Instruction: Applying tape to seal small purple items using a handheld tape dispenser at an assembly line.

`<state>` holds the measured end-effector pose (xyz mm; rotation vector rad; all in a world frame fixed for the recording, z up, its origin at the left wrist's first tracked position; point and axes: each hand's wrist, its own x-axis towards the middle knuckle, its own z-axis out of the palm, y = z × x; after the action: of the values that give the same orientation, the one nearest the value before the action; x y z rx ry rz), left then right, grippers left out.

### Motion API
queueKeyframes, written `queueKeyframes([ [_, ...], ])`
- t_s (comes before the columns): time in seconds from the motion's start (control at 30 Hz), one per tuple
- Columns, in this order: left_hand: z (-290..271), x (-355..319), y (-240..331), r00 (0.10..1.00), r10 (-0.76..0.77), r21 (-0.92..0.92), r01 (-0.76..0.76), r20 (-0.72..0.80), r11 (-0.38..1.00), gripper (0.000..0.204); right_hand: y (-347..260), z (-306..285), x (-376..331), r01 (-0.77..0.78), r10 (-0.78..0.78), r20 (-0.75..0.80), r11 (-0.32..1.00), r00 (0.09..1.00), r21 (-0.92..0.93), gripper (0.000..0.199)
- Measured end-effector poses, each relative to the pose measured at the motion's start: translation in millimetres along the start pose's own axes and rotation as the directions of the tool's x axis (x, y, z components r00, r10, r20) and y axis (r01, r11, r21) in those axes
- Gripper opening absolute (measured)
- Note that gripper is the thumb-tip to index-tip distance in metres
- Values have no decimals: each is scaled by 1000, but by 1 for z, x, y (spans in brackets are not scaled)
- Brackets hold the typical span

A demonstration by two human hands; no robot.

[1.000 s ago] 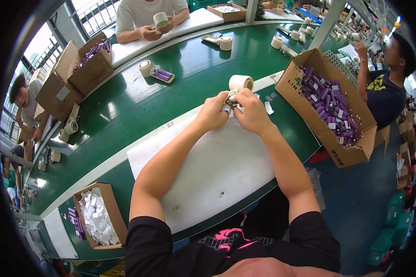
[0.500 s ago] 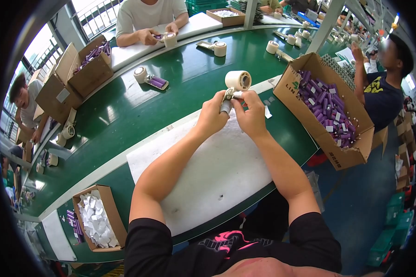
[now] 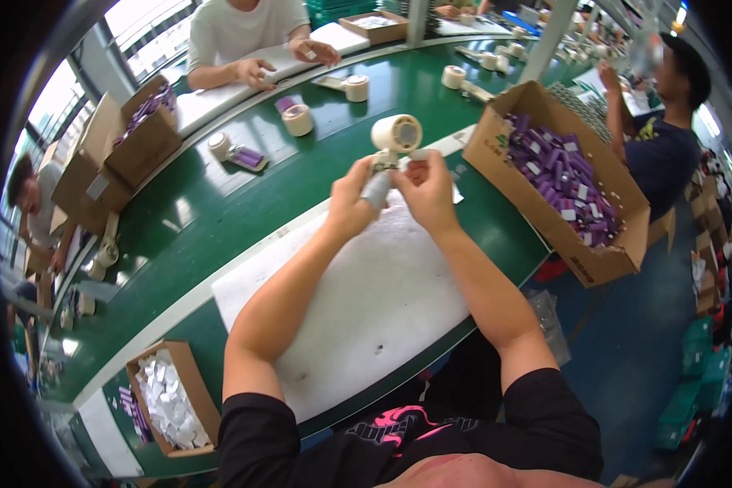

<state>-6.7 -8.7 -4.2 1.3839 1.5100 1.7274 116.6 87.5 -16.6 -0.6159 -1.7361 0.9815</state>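
Note:
A cream device with a round, hollow drum head and a grey handle is held up over the white foam mat. My left hand is closed around the handle, with the drum head pointing away from me. Small workings show at the neck between handle and head. Right beside that neck, my right hand has its thumb and fingers bent together in a pinch. A small pale bit seems to be at its fingertips, too small to name.
To the right stands a cardboard box of purple wrapped cells. A smaller box at lower left holds white paper pieces. Similar cream devices lie along the green conveyor. Across it sits a person in a white shirt.
My left hand and the device have tilted, showing more grey handle; my right fingers shifted at the neck. The person opposite has let go of a device, which now lies on the conveyor.

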Motion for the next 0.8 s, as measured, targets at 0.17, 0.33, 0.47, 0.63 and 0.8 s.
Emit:
queueKeyframes([
  [0.17,-5,3,0,996,-58,-176,68,62,982,27,7,1,3,-301,233,236,900,943,314,43],
  [0.33,-9,8,-1,944,-282,-314,323,170,893,32,-19,-27,11,-93,86,196,995,977,30,33],
  [0.47,-21,19,-7,923,-363,-483,378,127,790,33,-38,-115,44,30,-21,55,985,998,-168,22],
  [0.63,-32,27,-23,914,-394,-425,396,96,814,29,-80,-281,79,23,183,127,483,975,-875,29],
  [0.8,-25,31,-33,968,-234,-464,247,87,851,27,-78,-395,92,-86,482,-24,107,876,-991,21],
])
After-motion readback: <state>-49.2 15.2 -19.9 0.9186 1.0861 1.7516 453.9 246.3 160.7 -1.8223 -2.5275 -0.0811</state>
